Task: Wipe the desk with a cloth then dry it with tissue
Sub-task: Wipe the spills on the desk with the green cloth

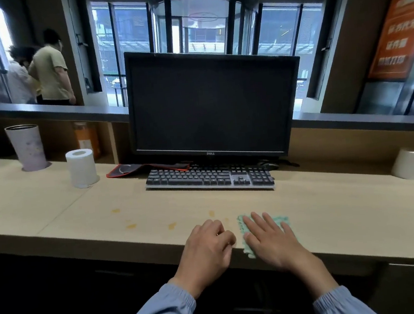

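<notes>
**Cloth under the right hand, spots off to the left**

Head view: The right hand lies flat on the green cloth. Its fingers are straight and spread, pressing the cloth down on the desk near the front edge. The hand hides most of the cloth, so I cannot tell which way its long side runs.

The left hand rests just beside it on the desk edge. Its fingers are loosely curled and hold nothing.

The yellow spots are on the left of the right hand's fingers. One small spot is just past the left hand's fingertips, and the others are further left. The left hand is nearer to them, but the right hand has the cloth. So I think the cloth must slide left, and the left hand is in its way.

A tissue roll stands far off to the left of the fingers, and another roll far off to the right.
</notes>
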